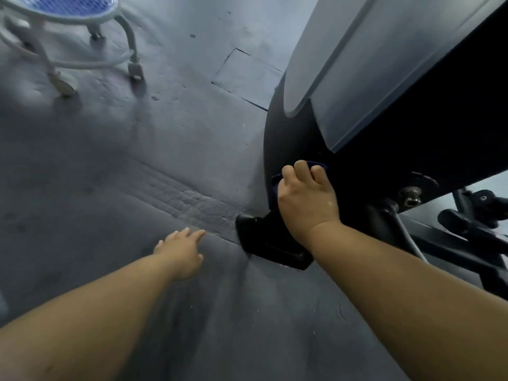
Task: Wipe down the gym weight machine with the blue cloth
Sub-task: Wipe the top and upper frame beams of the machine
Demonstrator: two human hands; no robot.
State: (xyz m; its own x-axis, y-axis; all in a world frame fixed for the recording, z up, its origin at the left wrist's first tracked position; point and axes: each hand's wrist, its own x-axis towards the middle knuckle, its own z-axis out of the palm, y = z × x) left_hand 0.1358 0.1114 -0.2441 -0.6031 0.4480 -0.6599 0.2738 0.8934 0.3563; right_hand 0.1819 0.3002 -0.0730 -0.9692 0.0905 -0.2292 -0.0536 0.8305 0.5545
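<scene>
The weight machine (pixel 384 78) fills the right side: a pale grey panel over a black curved housing, with a black foot (pixel 264 243) on the floor. My right hand (pixel 306 196) presses the dark blue cloth (pixel 276 182) against the black housing just below the grey panel; its fingers lie spread over the cloth, and only the cloth's edges show around them. My left hand (pixel 180 253) reaches out low over the floor to the left of the foot, fingers straight, holding nothing.
Dark grey rubber floor all around. A white-framed stool (pixel 68 31) with a blue mesh seat stands at the top left. A square floor panel (pixel 244 78) lies behind the machine. Black pedal and frame parts (pixel 467 215) stick out at the right.
</scene>
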